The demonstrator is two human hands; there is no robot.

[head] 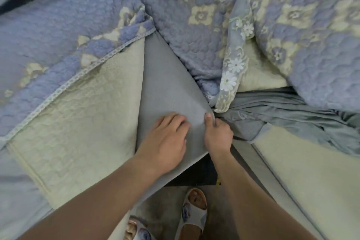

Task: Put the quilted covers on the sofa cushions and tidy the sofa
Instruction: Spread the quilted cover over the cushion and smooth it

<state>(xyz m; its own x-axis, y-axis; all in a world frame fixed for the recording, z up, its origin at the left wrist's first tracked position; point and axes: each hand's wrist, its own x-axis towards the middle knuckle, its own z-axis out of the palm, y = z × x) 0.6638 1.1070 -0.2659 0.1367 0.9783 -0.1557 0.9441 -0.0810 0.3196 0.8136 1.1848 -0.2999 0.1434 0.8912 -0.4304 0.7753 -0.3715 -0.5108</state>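
Observation:
A grey sofa cushion (165,76) lies in the middle, its corner pointing towards me. My left hand (167,140) presses flat on its near part, fingers spread. My right hand (217,134) grips the cushion's right edge, thumb on top and fingers curled under it. A blue quilted cover (48,31) with cream flowers lies folded back on the left, showing its cream lining (78,119). A second flowered quilted cover (302,35) with a lace trim (231,76) is bunched at the right.
Crumpled grey-green fabric (292,115) lies right of my right hand. A cream seat surface (311,171) fills the lower right. Below, my feet in slippers (192,212) stand on the floor beside a dark gap (200,171) under the cushion.

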